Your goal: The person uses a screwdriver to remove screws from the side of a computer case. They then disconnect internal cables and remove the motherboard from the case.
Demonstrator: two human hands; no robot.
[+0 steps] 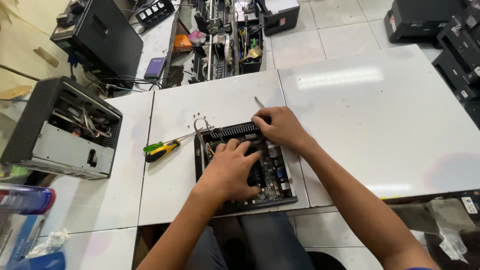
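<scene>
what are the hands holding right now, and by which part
Nothing is clearly gripped. The left hand presses flat on the circuit board in the open black case; the right hand touches its far edge.

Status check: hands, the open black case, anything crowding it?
Left hand pressing on circuit board inside open black case. Right hand at its far edge. Yellow-green handled screwdriver lies beside, apart.

From my remote seat I see two bare forearms, no sleeves, watch or rings showing. My left hand (229, 169) and right hand (280, 127) are ungloved. At six o'clock, dark trousers (260, 240) cover my knees. At five o'clock, a sliver of blue cloth meets the frame's edge.
</scene>
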